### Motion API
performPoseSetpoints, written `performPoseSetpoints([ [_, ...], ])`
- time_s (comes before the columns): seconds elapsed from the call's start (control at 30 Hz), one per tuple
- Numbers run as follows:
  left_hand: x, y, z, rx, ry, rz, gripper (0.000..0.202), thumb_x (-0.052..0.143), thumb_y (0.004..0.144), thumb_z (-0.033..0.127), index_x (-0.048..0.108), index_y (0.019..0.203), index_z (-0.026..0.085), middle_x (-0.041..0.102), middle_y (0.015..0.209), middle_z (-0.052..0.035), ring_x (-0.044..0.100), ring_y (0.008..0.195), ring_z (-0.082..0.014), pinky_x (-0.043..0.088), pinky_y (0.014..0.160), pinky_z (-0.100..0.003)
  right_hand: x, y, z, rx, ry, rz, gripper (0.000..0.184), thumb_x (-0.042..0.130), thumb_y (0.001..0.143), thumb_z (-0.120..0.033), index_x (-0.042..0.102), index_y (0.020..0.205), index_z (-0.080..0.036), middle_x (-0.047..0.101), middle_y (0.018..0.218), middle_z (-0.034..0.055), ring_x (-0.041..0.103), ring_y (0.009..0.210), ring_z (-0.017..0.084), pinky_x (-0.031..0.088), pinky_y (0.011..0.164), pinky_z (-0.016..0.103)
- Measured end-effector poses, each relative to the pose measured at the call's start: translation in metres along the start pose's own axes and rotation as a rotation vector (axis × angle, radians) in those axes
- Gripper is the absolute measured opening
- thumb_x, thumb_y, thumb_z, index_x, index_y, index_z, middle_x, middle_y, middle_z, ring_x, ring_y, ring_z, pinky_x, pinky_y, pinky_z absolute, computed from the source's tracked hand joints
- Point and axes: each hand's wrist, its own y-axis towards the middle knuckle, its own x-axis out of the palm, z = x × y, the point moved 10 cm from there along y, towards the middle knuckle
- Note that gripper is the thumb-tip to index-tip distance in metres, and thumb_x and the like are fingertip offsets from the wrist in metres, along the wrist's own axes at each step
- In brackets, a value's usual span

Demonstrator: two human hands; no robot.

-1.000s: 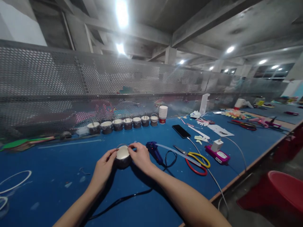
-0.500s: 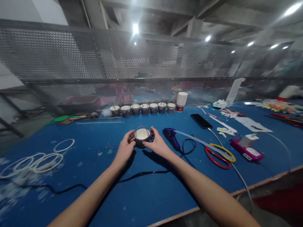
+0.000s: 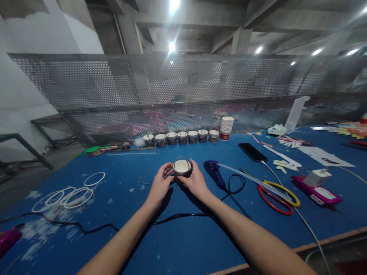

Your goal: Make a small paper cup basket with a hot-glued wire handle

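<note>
Both my hands hold a small dark cup with a white top (image 3: 182, 167) and a thin wire loop handle, just above the blue table (image 3: 177, 244). My left hand (image 3: 160, 183) grips its left side with curled fingers. My right hand (image 3: 195, 179) wraps its right side. A row of several similar small cups (image 3: 182, 136) stands at the table's far edge by the perforated metal screen.
A blue glue gun (image 3: 213, 172) with a black cord lies right of my hands. Red and yellow scissors (image 3: 276, 194), a black phone (image 3: 252, 151), a pink power strip (image 3: 317, 188) and a stack of paper cups (image 3: 226, 128) lie further right. White rings (image 3: 69, 194) lie at the left.
The view has swung left and down, bringing the white rings into sight. My hands have kept hold of the cup and lifted it slightly away from me.
</note>
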Motion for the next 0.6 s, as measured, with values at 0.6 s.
performPoseSetpoints([
  [0.6,-0.044,0.008,0.015,0.018,0.064,0.171,0.035,0.054,0.060,0.016,0.058,0.094,0.019,0.063,0.108,-0.0101,0.062,0.096,-0.0222,0.050,0.079,-0.037,0.005,0.003,0.006,0.002,-0.035,-0.036,0.084,0.072,0.058,-0.024,0.033,0.132,-0.011,0.046,0.133,0.0184,0.043,0.124,0.026,0.034,0.102,0.037],
])
